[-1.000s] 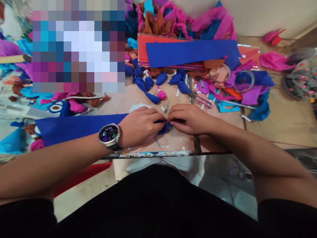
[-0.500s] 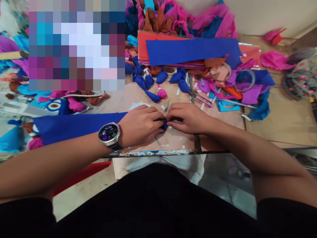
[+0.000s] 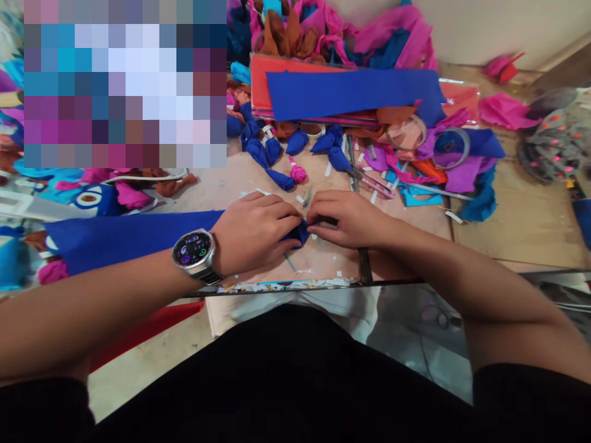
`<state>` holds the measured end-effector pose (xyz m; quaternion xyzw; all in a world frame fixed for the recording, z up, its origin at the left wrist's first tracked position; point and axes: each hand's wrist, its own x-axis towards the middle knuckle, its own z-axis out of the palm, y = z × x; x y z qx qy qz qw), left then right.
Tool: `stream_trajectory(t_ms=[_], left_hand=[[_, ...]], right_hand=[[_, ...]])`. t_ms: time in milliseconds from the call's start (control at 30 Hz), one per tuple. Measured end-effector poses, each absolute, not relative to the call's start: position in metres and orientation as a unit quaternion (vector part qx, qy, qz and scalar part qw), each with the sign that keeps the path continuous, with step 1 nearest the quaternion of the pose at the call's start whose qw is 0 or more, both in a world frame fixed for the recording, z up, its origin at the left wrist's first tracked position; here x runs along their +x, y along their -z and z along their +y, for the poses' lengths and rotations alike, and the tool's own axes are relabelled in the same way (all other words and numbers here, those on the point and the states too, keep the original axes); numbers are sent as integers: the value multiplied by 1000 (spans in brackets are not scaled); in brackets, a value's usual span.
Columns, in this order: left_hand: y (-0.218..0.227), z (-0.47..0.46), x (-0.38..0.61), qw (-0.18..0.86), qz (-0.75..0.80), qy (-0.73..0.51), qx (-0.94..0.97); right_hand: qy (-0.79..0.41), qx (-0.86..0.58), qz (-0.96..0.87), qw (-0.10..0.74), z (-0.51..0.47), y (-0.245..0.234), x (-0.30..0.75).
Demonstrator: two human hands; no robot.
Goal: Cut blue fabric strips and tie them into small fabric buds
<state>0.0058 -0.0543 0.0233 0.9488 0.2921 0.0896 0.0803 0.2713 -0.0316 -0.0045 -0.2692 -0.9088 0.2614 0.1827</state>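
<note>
My left hand (image 3: 258,231), with a silver watch (image 3: 192,251) on the wrist, and my right hand (image 3: 349,216) meet over a brown board (image 3: 323,258). Both are closed on the end of a blue paper piece (image 3: 298,234), which shows as a small bunched tip between the fingertips. From under my left hand a long blue paper strip (image 3: 124,239) runs off to the left. Just beyond my hands lie several small twisted blue paper buds (image 3: 277,154) and one pink bud (image 3: 298,172).
A stack of red and blue sheets (image 3: 351,92) lies at the back, with crumpled pink, brown and blue paper (image 3: 323,31) behind it. Two tape rolls (image 3: 450,147), scissors (image 3: 369,179) and paper scraps sit right of centre. A pixelated patch covers the upper left.
The view has shifted slightly left and down. My fingers have kept working the blue tip, which looks a little more pinched; both hands stay in the same place.
</note>
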Motion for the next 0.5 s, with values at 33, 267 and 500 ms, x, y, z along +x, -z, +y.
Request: stream_trajectory(t_ms=[33, 267, 500], left_hand=[[-23, -54, 6, 76, 292, -87, 949], [-23, -54, 6, 84, 293, -90, 948], [-23, -54, 6, 82, 292, -86, 949]], right_hand=[[-260, -269, -909, 184, -32, 5, 271], [-259, -268, -908, 191, -32, 4, 271], [-253, -266, -909, 197, -31, 3, 271]])
